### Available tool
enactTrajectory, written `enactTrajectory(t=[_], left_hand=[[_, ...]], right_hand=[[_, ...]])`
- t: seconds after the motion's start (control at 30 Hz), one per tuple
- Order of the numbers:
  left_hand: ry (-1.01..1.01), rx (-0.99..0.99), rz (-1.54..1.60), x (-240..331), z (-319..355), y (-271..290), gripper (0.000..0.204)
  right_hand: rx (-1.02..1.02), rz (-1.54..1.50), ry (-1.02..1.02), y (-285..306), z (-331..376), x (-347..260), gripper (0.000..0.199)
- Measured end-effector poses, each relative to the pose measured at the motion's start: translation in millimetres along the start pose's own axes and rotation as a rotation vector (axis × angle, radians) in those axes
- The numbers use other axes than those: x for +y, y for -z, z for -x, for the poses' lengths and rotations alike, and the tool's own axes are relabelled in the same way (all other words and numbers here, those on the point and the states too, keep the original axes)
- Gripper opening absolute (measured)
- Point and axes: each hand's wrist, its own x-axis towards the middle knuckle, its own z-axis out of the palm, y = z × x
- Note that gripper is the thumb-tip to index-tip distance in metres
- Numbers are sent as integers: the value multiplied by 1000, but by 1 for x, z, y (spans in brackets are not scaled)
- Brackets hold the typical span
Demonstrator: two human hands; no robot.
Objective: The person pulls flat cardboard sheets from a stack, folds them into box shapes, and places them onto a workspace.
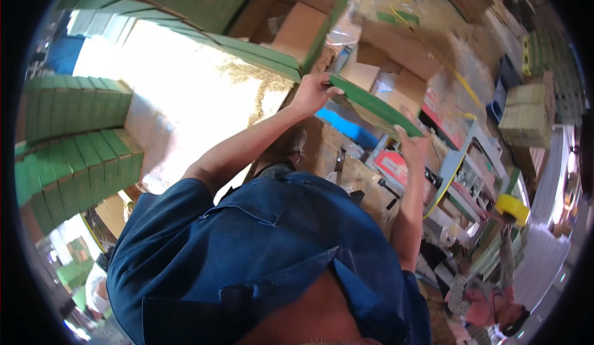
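Green carton (374, 102) hangs between two bare hands at upper centre, its near wall toward the wearer, with brown flaps that look to be its own spread beyond. Farthest left, stacked green cartons (74, 166) border a bright strip of floor (185, 67), which looks like the widest gap for a step or a swing of the arms. Next comes a second open carton (301, 33); its lower corner sits close to the left hand (314, 94), so leftward room is tight there. That hand is clamped on the held carton's left end, thumb on the near side. The right hand (410, 138) pinches the opposite end, thumb also nearer the body. The step in hand seems to be steadying or shifting this open carton; the next move probably calls for even pressure at both ends and care that the loose flaps do not snag. To the right, a grey metal frame (456, 159) with a yellow edge hems in the right forearm; beyond are a yellow tape roll (512, 209) and a co-worker (486, 308).
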Motion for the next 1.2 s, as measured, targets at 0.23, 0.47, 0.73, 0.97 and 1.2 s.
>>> enactTrajectory(t=[0.23,0.47,0.73,0.97,1.2], left_hand=[[112,20,-464,-87,16,-22,36],[266,86,-658,-103,-17,-31,47],[269,-29,-726,-94,-19,-33,81],[77,-220,-780,-96,-43,-59,79],[-49,-319,-711,-75,-58,-157,67]], right_hand=[[-171,81,-197,-39,14,98,38],[302,575,227,-17,-100,29,46],[-415,862,75,-134,-39,39,76],[-142,628,251,-99,-29,86,72],[-58,634,-18,-45,34,92,59]])
